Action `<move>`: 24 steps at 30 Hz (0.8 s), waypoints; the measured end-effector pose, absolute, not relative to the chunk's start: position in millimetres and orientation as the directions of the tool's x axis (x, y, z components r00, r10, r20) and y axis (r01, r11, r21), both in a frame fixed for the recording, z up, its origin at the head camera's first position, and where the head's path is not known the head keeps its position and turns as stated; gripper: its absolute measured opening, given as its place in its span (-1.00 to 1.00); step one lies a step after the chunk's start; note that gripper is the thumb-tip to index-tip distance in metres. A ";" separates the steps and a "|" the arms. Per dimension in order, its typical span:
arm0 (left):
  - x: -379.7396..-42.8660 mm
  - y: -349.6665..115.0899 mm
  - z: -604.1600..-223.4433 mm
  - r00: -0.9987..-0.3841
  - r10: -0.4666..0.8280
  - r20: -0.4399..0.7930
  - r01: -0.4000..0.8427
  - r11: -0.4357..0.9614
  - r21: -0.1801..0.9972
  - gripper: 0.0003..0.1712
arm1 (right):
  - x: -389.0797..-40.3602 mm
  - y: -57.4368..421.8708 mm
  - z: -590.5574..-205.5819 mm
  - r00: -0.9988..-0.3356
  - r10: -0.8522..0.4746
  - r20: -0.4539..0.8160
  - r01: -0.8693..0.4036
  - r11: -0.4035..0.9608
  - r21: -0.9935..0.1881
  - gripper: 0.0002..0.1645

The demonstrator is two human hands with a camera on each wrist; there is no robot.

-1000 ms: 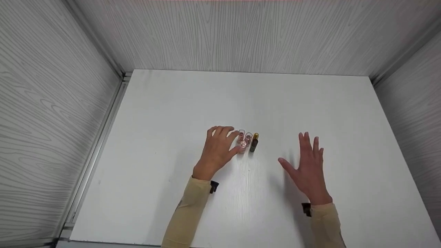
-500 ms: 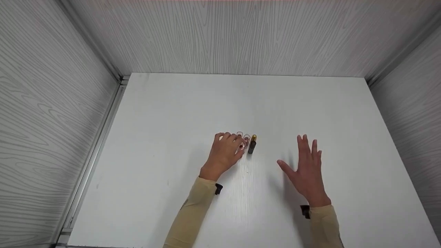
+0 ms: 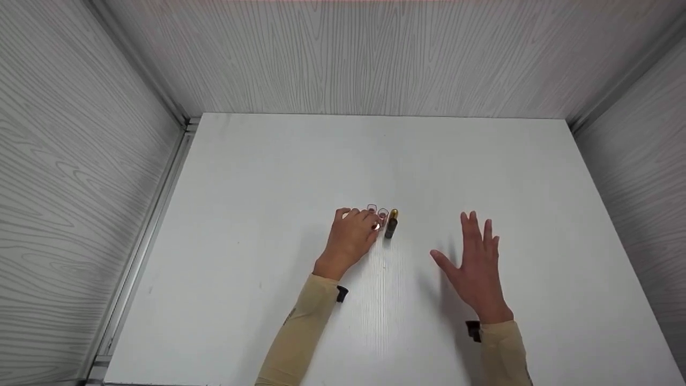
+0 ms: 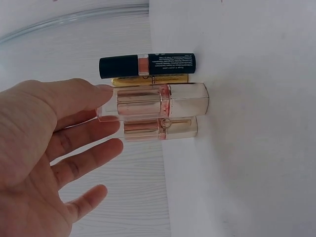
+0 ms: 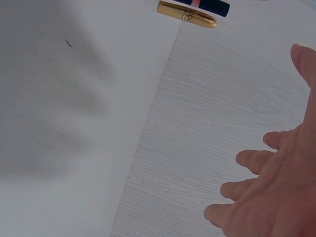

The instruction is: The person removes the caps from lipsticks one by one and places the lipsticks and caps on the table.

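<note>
My left hand [image 3: 349, 238] pinches the clear cap of an upright pink lipstick [image 4: 143, 101] between thumb and index finger; its other fingers stay spread. Another pink lipstick [image 4: 159, 129] with a clear cap stands right behind it. In the head view two clear caps [image 3: 383, 213] show beyond my fingertips. A black lipstick [image 4: 148, 65] with a pink band and a gold lipstick [image 5: 187, 14] stand upright beside them, on the right of the group. Well to the right, my right hand [image 3: 478, 271] hovers with fingers straight and thumb spread, touching nothing.
The lipsticks stand close together on a white table [image 3: 257, 161]. Grey wood-grain panels rise at the back [image 3: 343, 59] and on both sides. A metal rail [image 3: 144, 241] runs along the table's left edge.
My left hand has moved a little right and its thumb and index finger have come together on the front pink lipstick's cap. The right hand has hardly moved.
</note>
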State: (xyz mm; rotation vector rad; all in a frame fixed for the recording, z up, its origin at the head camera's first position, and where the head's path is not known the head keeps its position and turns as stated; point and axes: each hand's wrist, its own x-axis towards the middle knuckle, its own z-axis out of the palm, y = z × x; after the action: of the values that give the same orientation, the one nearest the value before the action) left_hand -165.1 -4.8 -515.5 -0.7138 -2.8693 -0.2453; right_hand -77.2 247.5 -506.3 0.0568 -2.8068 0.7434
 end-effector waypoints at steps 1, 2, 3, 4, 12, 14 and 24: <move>-165.1 -5.0 -515.7 -0.870 0.447 0.209 0.476 0.872 0.118 -0.71 | -77.5 247.1 -506.1 -0.970 0.026 0.240 -0.097 0.869 -0.486 0.12; -165.2 -5.2 -515.9 -0.868 0.447 0.215 0.478 0.871 0.118 -0.71 | -77.5 246.9 -505.7 -0.970 0.032 0.242 -0.095 0.864 -0.494 0.11; -165.1 -5.6 -516.4 -0.866 0.448 0.220 0.480 0.869 0.117 -0.72 | -77.5 247.0 -505.4 -0.967 0.040 0.250 -0.095 0.859 -0.503 0.10; -165.0 -6.0 -516.7 -0.864 0.449 0.227 0.483 0.867 0.121 -0.72 | -77.5 247.3 -504.7 -0.964 0.048 0.260 -0.096 0.851 -0.516 0.09; -160.6 -15.3 -517.2 -0.848 0.431 0.308 0.497 0.848 0.182 -0.77 | -78.2 252.0 -499.7 -0.946 0.112 0.304 -0.097 0.797 -0.596 0.00; -158.7 -18.6 -513.9 -0.844 0.423 0.331 0.499 0.845 0.193 -0.77 | -78.2 252.0 -499.4 -0.944 0.118 0.309 -0.097 0.795 -0.599 -0.02; -142.8 -27.8 -481.8 -0.774 0.399 0.492 0.574 0.770 0.278 -0.81 | -76.3 239.4 -496.9 -0.882 0.077 0.465 -0.244 0.768 -0.592 -0.18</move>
State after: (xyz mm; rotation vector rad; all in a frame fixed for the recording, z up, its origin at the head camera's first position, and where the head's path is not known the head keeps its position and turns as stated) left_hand -142.8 -27.8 -481.8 -0.7380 -2.5564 -0.5879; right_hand -76.3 239.4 -496.9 0.1259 -2.4913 0.9240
